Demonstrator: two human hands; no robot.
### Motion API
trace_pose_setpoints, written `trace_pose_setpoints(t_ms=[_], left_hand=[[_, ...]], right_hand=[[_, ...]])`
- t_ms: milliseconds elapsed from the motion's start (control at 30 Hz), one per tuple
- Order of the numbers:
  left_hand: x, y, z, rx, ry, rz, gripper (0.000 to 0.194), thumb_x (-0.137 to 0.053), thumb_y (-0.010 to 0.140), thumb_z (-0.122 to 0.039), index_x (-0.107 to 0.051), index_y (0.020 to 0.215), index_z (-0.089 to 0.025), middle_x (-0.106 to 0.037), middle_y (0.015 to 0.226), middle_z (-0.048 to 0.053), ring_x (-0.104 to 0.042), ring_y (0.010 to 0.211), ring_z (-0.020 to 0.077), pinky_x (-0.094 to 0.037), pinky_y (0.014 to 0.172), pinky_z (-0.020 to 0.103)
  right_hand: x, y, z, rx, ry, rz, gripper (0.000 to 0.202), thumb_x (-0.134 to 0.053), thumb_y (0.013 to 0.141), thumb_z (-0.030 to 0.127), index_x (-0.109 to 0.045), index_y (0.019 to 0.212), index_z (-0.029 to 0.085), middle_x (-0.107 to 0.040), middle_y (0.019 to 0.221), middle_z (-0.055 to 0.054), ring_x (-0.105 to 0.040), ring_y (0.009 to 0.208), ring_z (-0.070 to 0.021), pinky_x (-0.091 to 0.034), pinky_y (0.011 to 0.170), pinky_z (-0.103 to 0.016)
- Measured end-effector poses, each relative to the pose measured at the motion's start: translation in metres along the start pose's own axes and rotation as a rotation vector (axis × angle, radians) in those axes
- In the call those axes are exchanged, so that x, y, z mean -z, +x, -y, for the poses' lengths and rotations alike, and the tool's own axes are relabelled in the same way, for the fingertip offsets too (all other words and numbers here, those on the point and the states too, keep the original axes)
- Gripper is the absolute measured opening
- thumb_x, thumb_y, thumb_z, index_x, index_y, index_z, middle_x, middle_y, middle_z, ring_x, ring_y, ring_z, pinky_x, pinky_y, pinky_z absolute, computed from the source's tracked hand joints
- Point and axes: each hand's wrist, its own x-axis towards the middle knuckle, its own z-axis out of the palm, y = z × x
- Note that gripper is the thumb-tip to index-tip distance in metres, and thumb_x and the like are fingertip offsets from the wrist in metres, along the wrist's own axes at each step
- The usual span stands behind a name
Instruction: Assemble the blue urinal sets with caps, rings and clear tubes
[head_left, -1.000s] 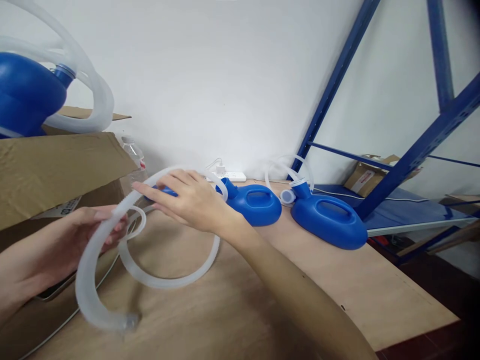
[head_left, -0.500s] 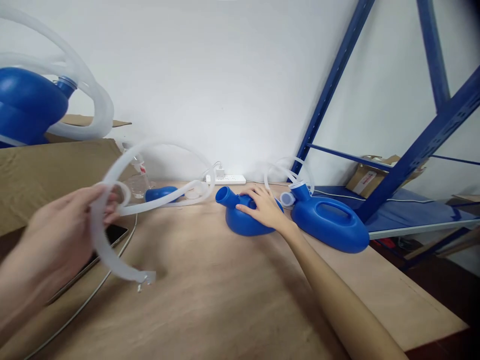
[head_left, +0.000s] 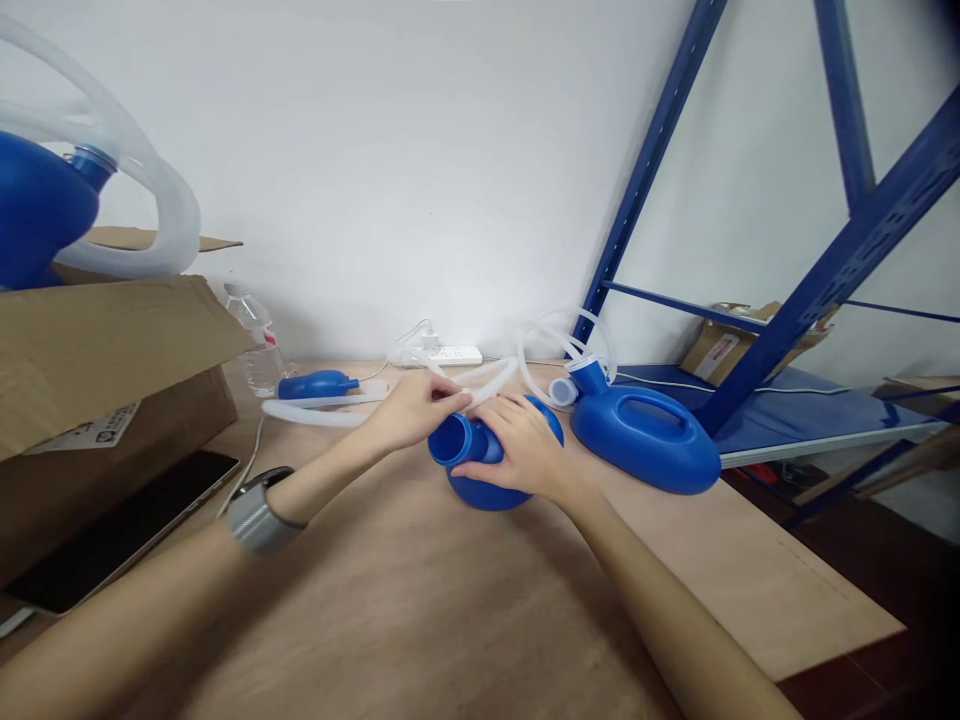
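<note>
A blue plastic urinal bottle (head_left: 487, 495) rests on the table in front of me, its wide open mouth tilted up toward the left. My right hand (head_left: 517, 445) lies over the bottle's top, fingers wrapped round it near the neck. Just behind the mouth, my left hand (head_left: 416, 408) pinches a translucent hose (head_left: 491, 378); the pinched end is mostly hidden by my fingers. The hose loops behind both hands. Close by on the right lies a second blue urinal bottle (head_left: 645, 440) with a hose fitted to its capped neck.
On the left stand a cardboard box (head_left: 112, 330), a clear water bottle (head_left: 255, 345) and a phone (head_left: 127, 530). A blue squeeze bulb (head_left: 315, 385) and a white power strip (head_left: 454, 355) sit along the wall. A blue metal shelf (head_left: 787, 410) adjoins the table's right side.
My left hand has carried the hose end from the left over to the bottle's neck. My right hand stays on the bottle, whose mouth now faces more toward me.
</note>
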Motion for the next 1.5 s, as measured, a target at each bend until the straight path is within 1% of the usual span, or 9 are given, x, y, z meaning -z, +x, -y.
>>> trace_pose_setpoints(t_ms=[133,233,333,467,667,767,900,1133,1500], left_hand=[[-0.002,0.001,-0.007,-0.188,0.179,-0.115,0.03,-0.056,0.099,-0.028,-0.074,0.078,-0.017,-0.069,0.082,0.006,-0.065,0.081,0.021,-0.05,0.078,0.035],[0.004,-0.026,-0.009,-0.402,0.336,-0.241,0.024,-0.054,0.102,-0.024,-0.075,0.093,-0.017,-0.071,0.098,0.008,-0.067,0.091,0.0214,-0.053,0.082,0.034],[0.009,-0.059,-0.01,-0.491,0.412,-0.193,0.02,-0.054,0.103,-0.018,-0.073,0.097,-0.016,-0.071,0.099,0.008,-0.068,0.089,0.0189,-0.055,0.079,0.032],[0.011,-0.081,-0.005,-0.548,0.434,-0.168,0.019,-0.056,0.102,-0.015,-0.073,0.097,-0.016,-0.072,0.096,0.007,-0.07,0.083,0.0168,-0.057,0.073,0.028],[0.012,-0.076,-0.003,-0.533,0.395,-0.291,0.01,-0.065,0.098,-0.02,-0.071,0.106,-0.018,-0.075,0.105,0.008,-0.073,0.096,0.0201,-0.06,0.085,0.033],[0.01,-0.076,-0.004,-0.451,0.36,-0.334,0.021,-0.067,0.097,-0.024,-0.067,0.117,-0.02,-0.072,0.118,0.01,-0.072,0.106,0.0231,-0.06,0.091,0.038],[0.007,-0.079,0.004,-0.411,0.404,-0.324,0.025,-0.063,0.097,-0.025,-0.065,0.122,-0.019,-0.072,0.124,0.012,-0.072,0.11,0.0256,-0.061,0.093,0.041],[0.004,-0.091,0.029,-0.586,0.6,-0.367,0.017,-0.069,0.093,-0.02,-0.069,0.11,-0.015,-0.075,0.115,0.016,-0.074,0.104,0.0292,-0.063,0.089,0.045],[-0.004,-0.092,0.028,-0.663,0.635,-0.388,0.028,-0.067,0.096,-0.017,-0.064,0.123,-0.016,-0.074,0.118,0.016,-0.074,0.108,0.027,-0.065,0.091,0.04]], right_hand=[[-0.011,-0.002,0.001,-0.014,0.005,-0.026,0.057,-0.069,0.089,0.066,-0.064,0.115,0.016,-0.075,0.114,-0.012,-0.068,0.108,-0.0315,-0.043,0.103,-0.049],[-0.015,-0.003,0.002,-0.084,0.004,-0.06,0.067,-0.071,0.085,0.071,-0.062,0.118,0.013,-0.074,0.113,-0.014,-0.068,0.104,-0.0324,-0.044,0.098,-0.048],[-0.016,-0.003,0.006,-0.094,-0.008,-0.081,0.07,-0.069,0.087,0.07,-0.06,0.127,0.012,-0.073,0.119,-0.015,-0.067,0.107,-0.0326,-0.043,0.097,-0.046],[-0.016,-0.001,0.018,-0.082,-0.096,-0.044,0.062,-0.064,0.095,0.063,-0.06,0.138,0.019,-0.071,0.121,-0.013,-0.064,0.108,-0.031,-0.042,0.097,-0.044],[-0.017,0.001,0.03,-0.08,-0.183,-0.069,0.074,-0.053,0.099,0.066,-0.04,0.16,0.027,-0.065,0.121,-0.013,-0.062,0.103,-0.0295,-0.043,0.093,-0.043],[-0.017,0.0,0.03,-0.068,-0.175,-0.041,0.067,-0.05,0.101,0.065,-0.042,0.159,0.032,-0.064,0.127,-0.012,-0.061,0.107,-0.0292,-0.042,0.095,-0.044],[-0.016,0.0,0.03,-0.088,-0.169,-0.045,0.07,-0.051,0.1,0.066,-0.042,0.159,0.03,-0.065,0.128,-0.012,-0.062,0.109,-0.0295,-0.041,0.096,-0.044],[-0.016,0.001,0.031,-0.075,-0.198,-0.032,0.066,-0.051,0.1,0.066,-0.048,0.155,0.031,-0.067,0.122,-0.01,-0.063,0.105,-0.0285,-0.04,0.095,-0.043],[-0.019,-0.001,0.037,-0.073,-0.174,0.003,0.07,-0.05,0.104,0.058,-0.033,0.162,0.025,-0.063,0.142,-0.014,-0.059,0.124,-0.0323,-0.038,0.103,-0.049]])
